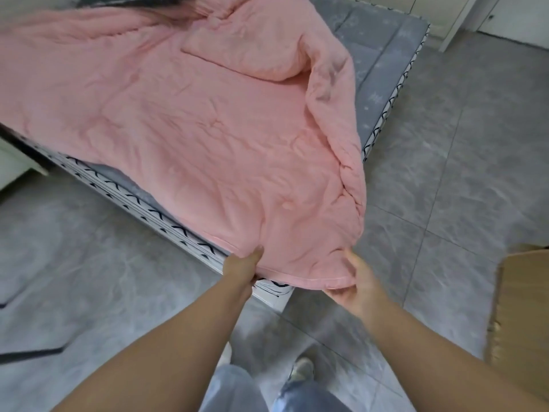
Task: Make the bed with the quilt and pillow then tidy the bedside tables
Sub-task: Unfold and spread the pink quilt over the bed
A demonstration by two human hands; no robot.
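A pink quilt (184, 120) lies spread over the bed, its right side folded back on itself in a thick roll. Grey bedding with pale marks (383, 55) shows uncovered on the bed's right part. At the bed's near corner my left hand (242, 267) grips the quilt's hem, thumb on top and fingers underneath. My right hand (353, 281) pinches the same hem a little to the right, at the quilt's corner. A smaller pink fold (249, 49) lies on the quilt further back. No pillow or bedside table is clearly visible.
The mattress side (178, 230) has a black-and-white pattern. Grey marbled floor tiles (463, 162) surround the bed. A cardboard box (525, 316) stands at the right edge. White furniture (15, 162) shows at the left and white cabinets (475, 13) at the top right. My legs and shoes are below.
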